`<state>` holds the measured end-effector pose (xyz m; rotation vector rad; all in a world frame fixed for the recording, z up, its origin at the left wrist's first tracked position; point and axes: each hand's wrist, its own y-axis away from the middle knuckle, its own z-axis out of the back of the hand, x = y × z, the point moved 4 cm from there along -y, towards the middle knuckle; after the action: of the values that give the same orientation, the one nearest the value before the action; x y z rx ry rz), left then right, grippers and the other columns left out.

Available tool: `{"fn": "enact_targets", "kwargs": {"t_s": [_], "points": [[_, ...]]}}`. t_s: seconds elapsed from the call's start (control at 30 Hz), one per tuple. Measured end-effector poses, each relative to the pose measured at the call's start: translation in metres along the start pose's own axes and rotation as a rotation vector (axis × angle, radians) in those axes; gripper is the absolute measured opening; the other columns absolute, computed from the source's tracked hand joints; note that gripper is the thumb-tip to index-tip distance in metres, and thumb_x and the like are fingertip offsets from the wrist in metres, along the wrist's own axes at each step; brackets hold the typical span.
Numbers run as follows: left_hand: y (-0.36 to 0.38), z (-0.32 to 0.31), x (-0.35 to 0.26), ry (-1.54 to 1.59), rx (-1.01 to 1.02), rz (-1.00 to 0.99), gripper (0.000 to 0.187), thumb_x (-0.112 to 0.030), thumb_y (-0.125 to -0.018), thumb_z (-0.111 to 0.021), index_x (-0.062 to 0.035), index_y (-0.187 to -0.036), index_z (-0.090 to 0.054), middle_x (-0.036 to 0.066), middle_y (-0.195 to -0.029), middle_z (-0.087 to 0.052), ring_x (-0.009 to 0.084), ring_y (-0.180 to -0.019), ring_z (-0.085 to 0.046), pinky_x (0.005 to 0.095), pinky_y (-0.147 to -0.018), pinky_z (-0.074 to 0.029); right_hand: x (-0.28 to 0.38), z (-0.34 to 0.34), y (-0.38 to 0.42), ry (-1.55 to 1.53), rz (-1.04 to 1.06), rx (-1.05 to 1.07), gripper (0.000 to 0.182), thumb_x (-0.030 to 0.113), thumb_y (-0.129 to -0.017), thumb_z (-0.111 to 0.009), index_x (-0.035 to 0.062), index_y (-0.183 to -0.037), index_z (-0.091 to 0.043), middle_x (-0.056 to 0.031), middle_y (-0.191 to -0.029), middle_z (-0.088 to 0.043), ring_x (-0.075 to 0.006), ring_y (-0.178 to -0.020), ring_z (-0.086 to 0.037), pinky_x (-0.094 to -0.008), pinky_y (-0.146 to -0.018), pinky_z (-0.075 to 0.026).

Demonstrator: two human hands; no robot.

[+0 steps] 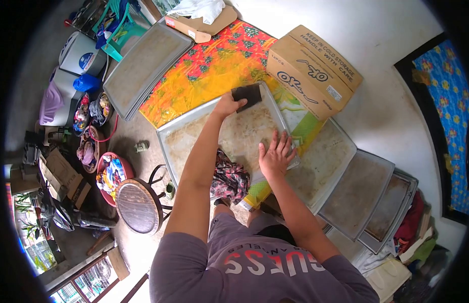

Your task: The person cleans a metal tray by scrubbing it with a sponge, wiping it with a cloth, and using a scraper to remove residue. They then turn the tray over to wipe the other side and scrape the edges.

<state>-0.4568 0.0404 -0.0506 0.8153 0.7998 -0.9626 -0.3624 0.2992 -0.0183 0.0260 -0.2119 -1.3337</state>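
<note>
In the head view, a large metal baking tray (194,132) with brownish stains lies on the table before me. Near its far corner, my left hand (229,105) grips a dark, flat rectangular pad (247,97) and presses it against the tray surface. My right hand (276,154) rests flat with fingers spread at the tray's right edge. A crumpled dark cloth with a pink pattern (229,177) hangs over the near edge of the tray, below and between my hands.
A cardboard box (315,70) stands behind the tray on a patterned tablecloth (219,55). Stacked trays (148,65) lie at the far left, and more trays (358,192) at the right. A round stool (139,206) and a laundry basin (124,166) stand on the left floor.
</note>
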Motion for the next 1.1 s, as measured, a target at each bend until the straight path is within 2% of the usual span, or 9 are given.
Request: {"fn": "enact_targets", "kwargs": {"t_s": [0.1, 0.2, 0.3, 0.4, 0.5, 0.6, 0.8, 1.0, 1.1], "points": [[-0.002, 0.004, 0.000, -0.048, -0.051, 0.034, 0.052, -0.034, -0.080, -0.074, 0.0048, -0.111, -0.061, 0.025, -0.100, -0.067, 0.0336, -0.096, -0.065, 0.0390, -0.083, -0.050, -0.002, -0.002, 0.001, -0.010, 0.000, -0.002, 0.070, 0.054, -0.097, -0.033, 0.0148, -0.152, -0.017, -0.0130, -0.158, -0.012, -0.0338, -0.146, -0.010, -0.0610, -0.113, -0.009], [0.024, 0.008, -0.043, 0.062, 0.025, -0.024, 0.045, -0.030, -0.081, -0.074, 0.0024, -0.110, -0.063, 0.024, -0.096, -0.069, 0.0314, -0.091, -0.067, 0.0389, -0.081, -0.050, -0.002, -0.002, 0.000, -0.018, -0.001, -0.001, 0.070, 0.055, -0.097, -0.033, 0.0150, -0.152, -0.017, -0.0129, -0.159, -0.012, -0.0339, -0.146, -0.010, -0.0609, -0.113, -0.008], [0.011, 0.011, -0.018, -0.063, -0.042, 0.082, 0.044, -0.028, -0.081, -0.074, 0.0008, -0.112, -0.063, 0.021, -0.093, -0.070, 0.0306, -0.089, -0.068, 0.0394, -0.081, -0.051, -0.002, -0.001, 0.001, -0.026, 0.002, -0.005, 0.070, 0.055, -0.097, -0.033, 0.0154, -0.153, -0.016, -0.0130, -0.159, -0.012, -0.0339, -0.146, -0.010, -0.0610, -0.113, -0.008], [0.033, 0.008, -0.055, 0.038, 0.132, 0.168, 0.040, -0.023, -0.082, -0.075, 0.0034, -0.110, -0.063, 0.010, -0.087, -0.069, 0.0190, -0.077, -0.063, 0.0335, -0.074, -0.050, -0.003, -0.001, 0.000, -0.032, 0.000, -0.008, 0.071, 0.055, -0.097, -0.034, 0.0158, -0.153, -0.016, -0.0130, -0.159, -0.013, -0.0339, -0.146, -0.010, -0.0611, -0.113, -0.008], [0.003, 0.001, -0.010, -0.005, -0.035, 0.023, 0.042, -0.021, -0.083, -0.074, 0.0031, -0.114, -0.061, 0.010, -0.091, -0.070, 0.0193, -0.081, -0.064, 0.0338, -0.077, -0.051, -0.002, -0.001, 0.000, -0.035, 0.002, -0.008, 0.071, 0.055, -0.097, -0.034, 0.0158, -0.153, -0.016, -0.0129, -0.159, -0.013, -0.0338, -0.146, -0.010, -0.0612, -0.113, -0.008], [0.002, -0.002, -0.011, 0.009, -0.056, -0.138, 0.053, -0.030, -0.079, -0.076, 0.0045, -0.115, -0.059, 0.022, -0.099, -0.069, 0.0319, -0.095, -0.067, 0.0392, -0.083, -0.051, -0.003, -0.001, 0.001, -0.033, 0.003, -0.009, 0.071, 0.054, -0.097, -0.035, 0.0156, -0.153, -0.016, -0.0128, -0.159, -0.013, -0.0338, -0.146, -0.010, -0.0613, -0.113, -0.008], [-0.010, -0.005, 0.001, -0.025, 0.013, 0.002, 0.061, -0.028, -0.079, -0.077, 0.0047, -0.125, -0.052, 0.020, -0.108, -0.067, 0.0297, -0.099, -0.065, 0.0392, -0.085, -0.050, -0.002, -0.001, 0.001, -0.033, 0.008, -0.020, 0.071, 0.055, -0.097, -0.035, 0.0154, -0.153, -0.016, -0.0130, -0.158, -0.013, -0.0336, -0.146, -0.010, -0.0612, -0.113, -0.008], [-0.024, -0.016, 0.027, 0.082, -0.089, -0.093, 0.045, -0.030, -0.079, -0.076, 0.0058, -0.104, -0.064, 0.017, -0.090, -0.068, 0.0200, -0.087, -0.063, 0.0351, -0.081, -0.049, -0.002, -0.002, 0.001, -0.045, 0.009, -0.028, 0.070, 0.054, -0.097, -0.035, 0.0154, -0.152, -0.017, -0.0133, -0.158, -0.014, -0.0336, -0.146, -0.009, -0.0613, -0.113, -0.008], [0.018, -0.004, -0.036, 0.048, 0.173, 0.018, 0.044, -0.032, -0.081, -0.075, 0.0054, -0.101, -0.066, 0.017, -0.090, -0.068, 0.0193, -0.086, -0.063, 0.0359, -0.078, -0.049, -0.003, -0.003, 0.001, -0.043, 0.006, -0.025, 0.070, 0.054, -0.097, -0.035, 0.0154, -0.152, -0.017, -0.0133, -0.158, -0.014, -0.0336, -0.146, -0.009, -0.0613, -0.113, -0.008]]}}
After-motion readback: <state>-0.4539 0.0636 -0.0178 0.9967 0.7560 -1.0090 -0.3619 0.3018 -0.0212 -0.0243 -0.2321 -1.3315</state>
